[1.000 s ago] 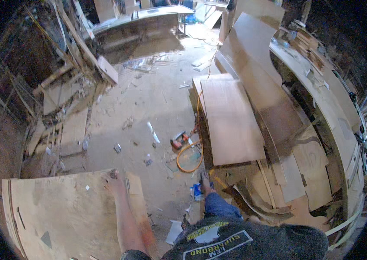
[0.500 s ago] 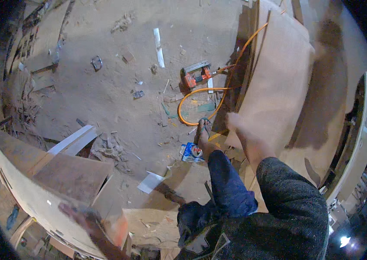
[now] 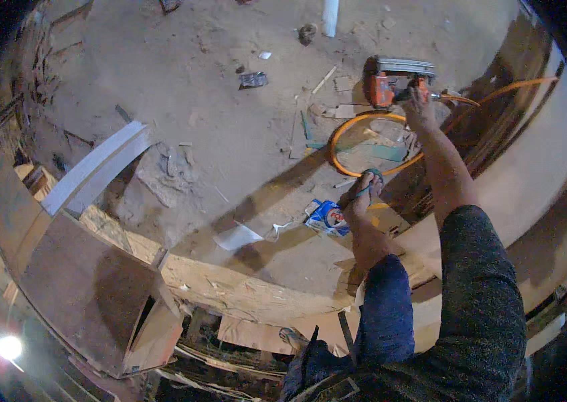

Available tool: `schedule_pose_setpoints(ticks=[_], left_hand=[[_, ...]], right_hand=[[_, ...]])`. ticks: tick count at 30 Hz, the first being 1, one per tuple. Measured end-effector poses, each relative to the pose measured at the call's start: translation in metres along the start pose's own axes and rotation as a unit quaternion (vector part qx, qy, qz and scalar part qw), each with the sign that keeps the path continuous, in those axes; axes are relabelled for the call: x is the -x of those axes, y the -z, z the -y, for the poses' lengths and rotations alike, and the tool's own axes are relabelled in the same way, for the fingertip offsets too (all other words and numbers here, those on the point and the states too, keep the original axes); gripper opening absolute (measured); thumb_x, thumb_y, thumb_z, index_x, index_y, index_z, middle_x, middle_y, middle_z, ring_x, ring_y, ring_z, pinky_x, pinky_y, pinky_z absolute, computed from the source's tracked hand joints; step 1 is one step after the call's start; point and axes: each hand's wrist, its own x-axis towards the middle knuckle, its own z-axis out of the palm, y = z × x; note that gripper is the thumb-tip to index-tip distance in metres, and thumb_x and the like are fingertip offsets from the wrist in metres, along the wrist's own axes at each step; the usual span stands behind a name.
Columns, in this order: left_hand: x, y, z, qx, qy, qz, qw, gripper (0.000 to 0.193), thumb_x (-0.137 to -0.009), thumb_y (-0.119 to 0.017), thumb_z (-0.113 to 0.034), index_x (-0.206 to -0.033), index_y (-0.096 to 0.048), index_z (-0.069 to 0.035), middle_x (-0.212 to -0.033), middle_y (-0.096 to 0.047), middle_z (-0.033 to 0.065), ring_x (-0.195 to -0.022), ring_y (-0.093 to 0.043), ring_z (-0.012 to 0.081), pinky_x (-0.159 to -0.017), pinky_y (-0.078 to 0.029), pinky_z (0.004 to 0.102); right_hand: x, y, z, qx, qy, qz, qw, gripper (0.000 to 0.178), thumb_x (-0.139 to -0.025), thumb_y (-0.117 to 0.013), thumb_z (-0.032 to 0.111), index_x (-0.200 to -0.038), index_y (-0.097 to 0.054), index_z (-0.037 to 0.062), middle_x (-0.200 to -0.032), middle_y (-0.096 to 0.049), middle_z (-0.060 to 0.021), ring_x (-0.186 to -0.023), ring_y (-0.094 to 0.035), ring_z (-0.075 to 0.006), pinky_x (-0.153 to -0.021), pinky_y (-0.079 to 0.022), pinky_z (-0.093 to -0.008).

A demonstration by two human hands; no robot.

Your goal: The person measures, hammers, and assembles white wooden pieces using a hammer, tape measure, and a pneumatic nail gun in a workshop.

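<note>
On the dusty floor ahead lies an orange and black nail gun (image 3: 382,90) with a long silver magazine. My right hand (image 3: 419,110) reaches down from the lower right, its fingers closed around the gun's handle near the hose end; the gun hides part of them. An orange air hose (image 3: 337,137) runs from that end, and a loop of it curls on the floor beside my foot. My left hand is out of the picture.
A blue package (image 3: 327,218) lies near my sandalled foot (image 3: 367,184). Leaning wooden sheets (image 3: 511,174) stand along the right. A brown wooden box (image 3: 83,288) and a white strip (image 3: 99,164) are at lower left. Scraps and a white sheet (image 3: 238,236) litter the floor.
My right hand has reached forward from beside the wooden sheets and taken hold of the nail gun. My left hand, seen earlier at lower left, has left the view. The view has shifted.
</note>
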Motion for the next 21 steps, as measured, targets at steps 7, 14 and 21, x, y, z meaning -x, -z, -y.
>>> schedule_pose_setpoints(ticks=[7,14,21], left_hand=[[0.011,-0.008,-0.003,-0.004,0.019,-0.014,1.0,0.07,-0.106,-0.054,-0.037,-0.16,-0.032,0.001,-0.167,-0.03,0.0229,-0.154,-0.031,0.0364,-0.125,-0.027,0.0454],[0.007,-0.035,0.0,0.054,0.043,-0.006,0.998,0.068,-0.106,-0.055,-0.033,-0.16,-0.032,0.001,-0.167,-0.031,0.0219,-0.154,-0.032,0.0353,-0.125,-0.027,0.0444],[0.024,-0.019,0.01,0.096,0.073,-0.016,0.993,0.066,-0.106,-0.056,-0.028,-0.161,-0.032,0.0,-0.168,-0.031,0.0209,-0.154,-0.032,0.0341,-0.125,-0.027,0.0434]], right_hand=[[-0.01,0.076,-0.007,0.006,0.097,0.1,0.99,0.048,-0.094,-0.055,0.021,-0.142,-0.061,0.0257,-0.153,-0.048,-0.0107,-0.149,-0.038,-0.0311,-0.122,-0.025,-0.0593],[0.039,0.126,0.011,-0.168,0.176,0.013,0.97,0.039,-0.077,-0.074,0.012,-0.11,-0.079,0.0322,-0.116,-0.068,-0.0103,-0.116,-0.064,-0.0345,-0.098,-0.048,-0.0516],[0.144,0.307,0.083,-0.217,0.246,0.09,0.94,0.044,-0.079,-0.066,0.005,-0.115,-0.074,0.0278,-0.131,-0.057,-0.0153,-0.126,-0.053,-0.0393,-0.102,-0.043,-0.055]])
